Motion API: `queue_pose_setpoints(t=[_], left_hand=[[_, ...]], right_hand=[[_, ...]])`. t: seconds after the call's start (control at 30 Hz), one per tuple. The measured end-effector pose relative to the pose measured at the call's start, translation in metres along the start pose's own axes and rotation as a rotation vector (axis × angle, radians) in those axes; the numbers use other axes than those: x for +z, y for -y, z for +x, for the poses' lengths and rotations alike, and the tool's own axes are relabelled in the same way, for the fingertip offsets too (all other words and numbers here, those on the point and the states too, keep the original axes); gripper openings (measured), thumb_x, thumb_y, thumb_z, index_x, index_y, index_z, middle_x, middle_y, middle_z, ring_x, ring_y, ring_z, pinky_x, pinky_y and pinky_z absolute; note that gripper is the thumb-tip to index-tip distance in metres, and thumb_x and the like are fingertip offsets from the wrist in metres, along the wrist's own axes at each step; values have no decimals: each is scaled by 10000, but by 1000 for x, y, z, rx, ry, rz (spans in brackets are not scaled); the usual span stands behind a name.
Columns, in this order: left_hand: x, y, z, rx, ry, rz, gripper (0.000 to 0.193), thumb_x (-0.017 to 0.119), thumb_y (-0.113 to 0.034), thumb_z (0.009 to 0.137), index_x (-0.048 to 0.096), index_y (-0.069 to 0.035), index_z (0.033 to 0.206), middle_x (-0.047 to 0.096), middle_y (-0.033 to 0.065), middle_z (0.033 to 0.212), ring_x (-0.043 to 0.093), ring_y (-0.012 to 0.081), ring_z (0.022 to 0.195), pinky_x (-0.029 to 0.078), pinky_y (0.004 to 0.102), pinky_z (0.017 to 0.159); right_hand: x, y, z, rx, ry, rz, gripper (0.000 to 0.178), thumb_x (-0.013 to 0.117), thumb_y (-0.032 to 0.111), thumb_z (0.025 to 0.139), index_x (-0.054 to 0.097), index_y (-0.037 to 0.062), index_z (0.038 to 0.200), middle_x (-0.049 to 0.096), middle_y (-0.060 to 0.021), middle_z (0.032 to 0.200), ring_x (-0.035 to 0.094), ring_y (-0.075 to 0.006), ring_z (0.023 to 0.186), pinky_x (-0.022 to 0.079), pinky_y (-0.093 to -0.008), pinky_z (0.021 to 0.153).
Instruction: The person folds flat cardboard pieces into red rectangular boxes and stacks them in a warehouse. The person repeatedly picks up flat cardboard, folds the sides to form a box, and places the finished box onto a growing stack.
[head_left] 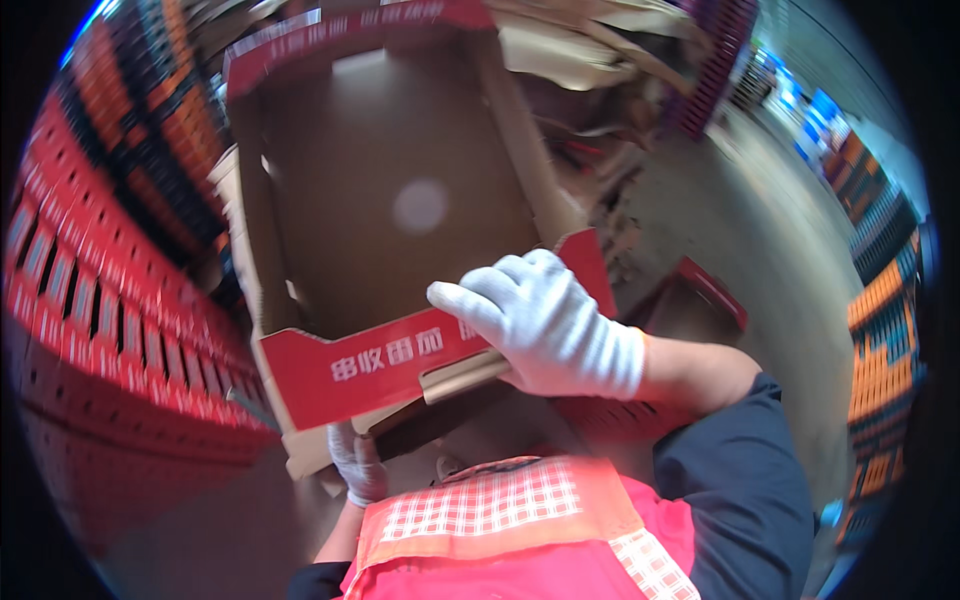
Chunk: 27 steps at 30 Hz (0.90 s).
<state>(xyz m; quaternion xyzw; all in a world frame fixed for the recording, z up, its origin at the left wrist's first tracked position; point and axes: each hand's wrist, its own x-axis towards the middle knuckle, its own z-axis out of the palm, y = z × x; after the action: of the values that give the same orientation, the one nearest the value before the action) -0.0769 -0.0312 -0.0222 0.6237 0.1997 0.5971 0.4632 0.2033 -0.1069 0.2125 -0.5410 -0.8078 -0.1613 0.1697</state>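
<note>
A shallow open cardboard tray (400, 180) with red printed end panels is tilted up in front of me, its brown inside bare. My right hand (550, 325), in a white knit glove, is closed over the near red panel, right of its middle. Below the tray's near left corner is my left hand (357, 465), also gloved. Its fingers go up against the underside, their tips partly hidden by the cardboard. More plain cardboard (465, 378) shows just under the tray's near edge; whether it is a second tray I cannot tell.
Tall stacks of red crates (110, 300) stand close on the left, with orange and black crates (160, 110) behind. Crumpled cardboard (570, 60) is piled beyond the tray. Another red-edged box (700, 300) lies on the right. Farther right, orange and dark crates (880, 340) line the floor (790, 270).
</note>
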Motion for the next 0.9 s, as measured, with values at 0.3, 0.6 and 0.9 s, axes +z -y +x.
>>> queue_pose_setpoints(t=[0.3,0.6,0.9], left_hand=[[288,-6,-43,249,1261,-93,556,688,-87,833,517,-39,1360,617,198,1229,605,392,1111,492,446,948],[468,46,-165,443,1539,285,647,668,-291,798,489,-25,1359,516,250,1358,514,413,1228,413,475,1050],[489,69,-170,431,1689,453,548,578,-337,880,533,36,1279,595,215,1228,604,355,1087,505,443,922]], right_hand=[[-149,25,-214,677,-101,-227,862,843,270,618,496,39,1373,591,-113,1119,581,-279,930,418,-408,791],[-84,-49,-396,1125,266,-24,913,899,359,595,476,48,1342,611,-166,1127,597,-359,1056,484,-443,909],[-14,-97,-475,1206,472,25,878,847,422,652,465,91,1370,610,-148,1171,600,-333,1108,485,-430,945]])
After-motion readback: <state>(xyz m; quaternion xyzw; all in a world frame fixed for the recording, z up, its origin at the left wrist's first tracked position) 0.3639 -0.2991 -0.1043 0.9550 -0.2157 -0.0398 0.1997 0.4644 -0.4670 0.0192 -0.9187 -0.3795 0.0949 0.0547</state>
